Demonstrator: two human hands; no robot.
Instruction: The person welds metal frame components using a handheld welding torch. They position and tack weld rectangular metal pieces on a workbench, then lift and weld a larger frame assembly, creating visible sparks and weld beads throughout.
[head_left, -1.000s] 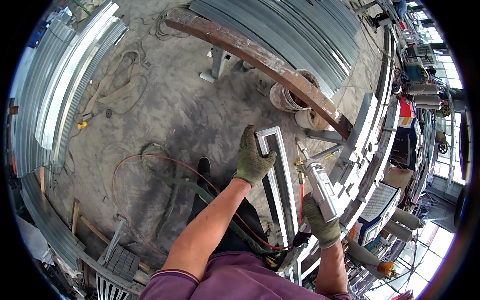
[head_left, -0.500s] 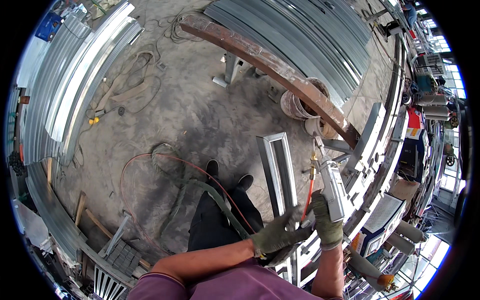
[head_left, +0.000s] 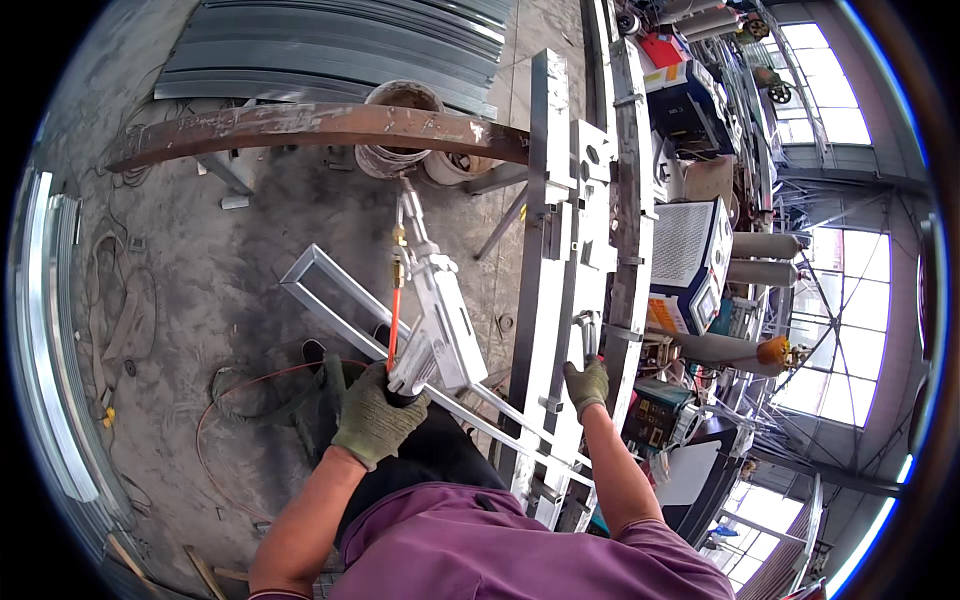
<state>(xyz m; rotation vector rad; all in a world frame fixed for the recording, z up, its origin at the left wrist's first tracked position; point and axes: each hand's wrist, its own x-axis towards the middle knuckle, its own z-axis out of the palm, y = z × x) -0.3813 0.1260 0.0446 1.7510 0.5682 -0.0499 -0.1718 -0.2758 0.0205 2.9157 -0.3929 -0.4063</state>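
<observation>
Hands: two, both in grey-green work gloves.
Left hand (head_left: pixel 378 415): fingers curled tight around the grip of the welding gun (head_left: pixel 432 312); held low, in front of the torso.
Right hand (head_left: pixel 587 386): fingers closed over a clamp handle (head_left: pixel 588 332) on the steel frame (head_left: pixel 585 230); whether the handle is fully squeezed cannot be told.
Welding gun: one, silver body, nozzle pointing away from the person toward the bucket; a thin orange tube (head_left: pixel 394 315) runs along its left side.
Rectangular frame (head_left: pixel 335 300): one, light metal, lying tilted under the gun, its near end hidden behind the left hand and the gun body.
Steel frame: one long upright assembly of grey channels, running from the lower edge to the top of the view, just right of the gun.
Rusty beam (head_left: pixel 310 127): one, curved by the lens, crossing the view beyond the gun.
Buckets (head_left: pixel 402 125): two, partly covered by the beam.
Sheet stacks (head_left: pixel 330 45): one corrugated pile at the top; one bundle of profiles (head_left: pixel 45 330) along the left rim.
Red cable (head_left: pixel 235 395): one loop on the concrete floor (head_left: pixel 200 260), passing behind the left forearm.
Open room: bare floor left of the rectangular frame; narrow gap between gun and steel frame.
Machines (head_left: pixel 690 250): several cabinets at right, crowded; exact count unclear.
Cut off: the person's legs are hidden by the purple shirt (head_left: pixel 480 550).
</observation>
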